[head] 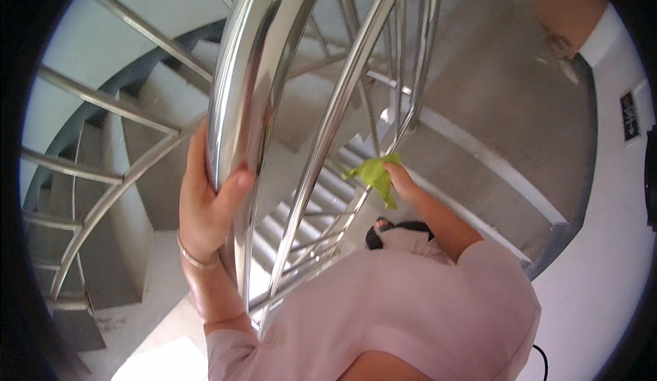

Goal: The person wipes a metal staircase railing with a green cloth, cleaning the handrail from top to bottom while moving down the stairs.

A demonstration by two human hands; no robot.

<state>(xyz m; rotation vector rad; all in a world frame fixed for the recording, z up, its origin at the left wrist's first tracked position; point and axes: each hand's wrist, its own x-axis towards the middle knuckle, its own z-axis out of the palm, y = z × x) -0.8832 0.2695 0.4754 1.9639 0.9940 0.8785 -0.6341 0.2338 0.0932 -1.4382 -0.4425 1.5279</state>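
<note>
My left hand (205, 216), with a bracelet at the wrist, is wrapped around the thick polished metal handrail (244, 83) of a stair. The thumb lies over the near side, while most of the fingers are hidden behind the tube. Lower down, my right hand (403, 181) holds a bunched green cloth (373, 173). The cloth is at the lower part of the balustrade, by a slim metal rail (363, 196); whether it presses on the metal cannot be made out. Between the two hands runs a thinner metal rail (333, 103), parallel to the handrail.
Grey steps with pale edges (482, 155) curve down the right side from a landing (498, 62). Across the stairwell, another flight (108, 186) has its own metal railing (138, 168). A dark sign (630, 117) is on the right wall. A brown panel (575, 11) stands at the upper right.
</note>
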